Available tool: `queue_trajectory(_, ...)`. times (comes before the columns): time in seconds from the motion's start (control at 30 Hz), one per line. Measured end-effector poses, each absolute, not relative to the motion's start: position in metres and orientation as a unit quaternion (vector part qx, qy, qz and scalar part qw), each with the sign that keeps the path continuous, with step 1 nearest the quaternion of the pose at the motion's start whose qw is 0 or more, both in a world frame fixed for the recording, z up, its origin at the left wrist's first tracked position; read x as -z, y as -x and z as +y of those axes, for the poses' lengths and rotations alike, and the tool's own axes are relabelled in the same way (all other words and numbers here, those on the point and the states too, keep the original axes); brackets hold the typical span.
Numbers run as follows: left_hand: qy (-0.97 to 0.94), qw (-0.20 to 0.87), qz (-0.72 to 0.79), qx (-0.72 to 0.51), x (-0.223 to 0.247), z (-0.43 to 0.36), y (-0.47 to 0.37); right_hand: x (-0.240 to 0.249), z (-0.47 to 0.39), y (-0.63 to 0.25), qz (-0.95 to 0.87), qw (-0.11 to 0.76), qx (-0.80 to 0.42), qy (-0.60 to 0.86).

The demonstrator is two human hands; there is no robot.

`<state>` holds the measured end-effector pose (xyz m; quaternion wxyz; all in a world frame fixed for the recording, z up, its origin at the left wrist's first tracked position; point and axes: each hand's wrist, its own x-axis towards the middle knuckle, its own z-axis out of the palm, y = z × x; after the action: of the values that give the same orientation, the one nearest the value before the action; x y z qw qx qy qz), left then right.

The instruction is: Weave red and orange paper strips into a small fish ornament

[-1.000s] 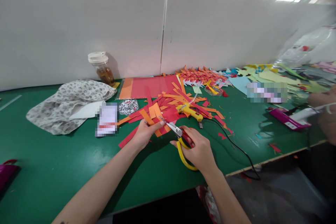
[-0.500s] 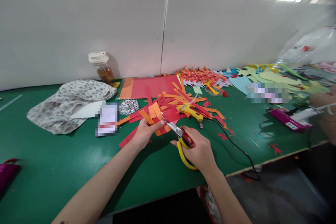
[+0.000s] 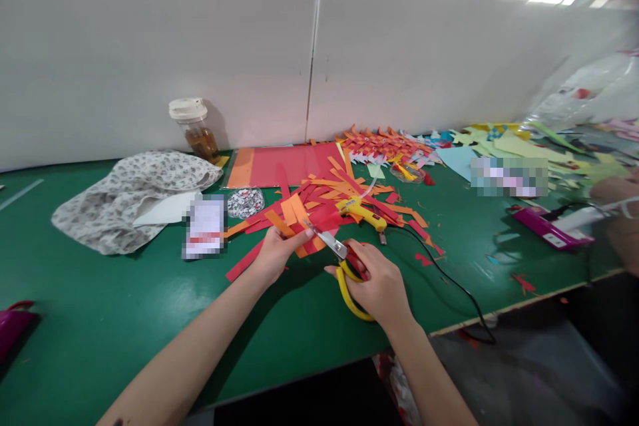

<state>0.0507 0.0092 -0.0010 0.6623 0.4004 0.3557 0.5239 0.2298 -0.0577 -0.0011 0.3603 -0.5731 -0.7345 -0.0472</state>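
Green tabletop (image 3: 100, 313): near the glue gun (image 3: 368, 216), left hand (image 3: 274, 254) pinches paper (image 3: 295, 210), right hand (image 3: 374, 276) grips scissors (image 3: 334, 245), seemingly trimming, the next snip needing steadiness.

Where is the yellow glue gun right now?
In the head view, the yellow glue gun lies right of center, partly on the paper strips, just beyond the scissors in the right hand.

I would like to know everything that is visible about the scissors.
The scissors have silvery, metal-looking blades meeting at a pivot, and yellow handles, apparently plastic, with some red showing near the fingers. The right hand holds them by the handles, over the green table. Their blades point away and to the left, toward the orange and red paper piece held in the left hand. How far the blades are open, and whether their tips touch paper, I cannot tell.
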Motion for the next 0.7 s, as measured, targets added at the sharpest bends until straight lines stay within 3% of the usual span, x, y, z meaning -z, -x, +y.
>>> queue_trajectory(0.7,-0.410,0.661,0.342,-0.528,0.0012,0.0076,-0.0520,0.0016,-0.0580,-0.2302,-0.738,0.355,0.034,0.572)
